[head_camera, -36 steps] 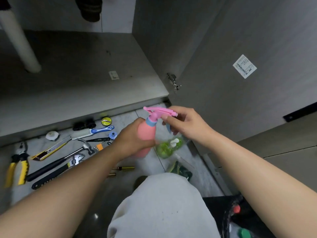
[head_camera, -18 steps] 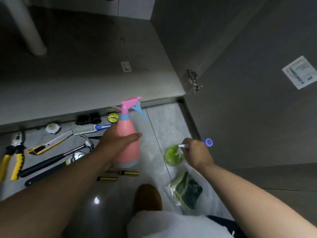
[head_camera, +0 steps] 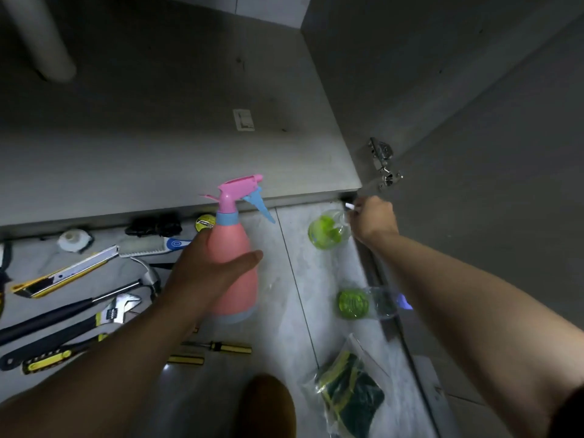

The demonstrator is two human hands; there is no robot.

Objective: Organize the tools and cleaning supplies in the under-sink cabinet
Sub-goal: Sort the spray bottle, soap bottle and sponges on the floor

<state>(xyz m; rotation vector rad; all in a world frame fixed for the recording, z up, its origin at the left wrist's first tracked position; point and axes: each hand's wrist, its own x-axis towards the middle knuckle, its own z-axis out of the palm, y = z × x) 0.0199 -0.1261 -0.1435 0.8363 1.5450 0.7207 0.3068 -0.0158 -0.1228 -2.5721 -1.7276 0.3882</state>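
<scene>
My left hand [head_camera: 210, 276] grips the body of a pink spray bottle [head_camera: 234, 263] with a pink and blue trigger head, upright over the floor in front of the open cabinet [head_camera: 158, 147]. My right hand [head_camera: 374, 221] holds a clear bottle of green liquid [head_camera: 327, 230] by its white top, near the cabinet's front right corner. A second green bottle [head_camera: 354, 303] lies on the floor below it. Beside my right forearm lies a clear bag of green and yellow sponges [head_camera: 349, 396].
Tools lie on the floor at left: a yellow utility knife [head_camera: 63, 273], hammer [head_camera: 94, 298], wrench [head_camera: 79, 327], screwdrivers [head_camera: 218, 346], a brush [head_camera: 151, 248] and a tape measure [head_camera: 203, 221]. A white pipe [head_camera: 41, 36] stands in the cabinet. The open door [head_camera: 489, 184] is on the right.
My right hand has lifted a green bottle off the floor and moved it up toward the cabinet's right corner. My left hand keeps the spray bottle in about the same place.
</scene>
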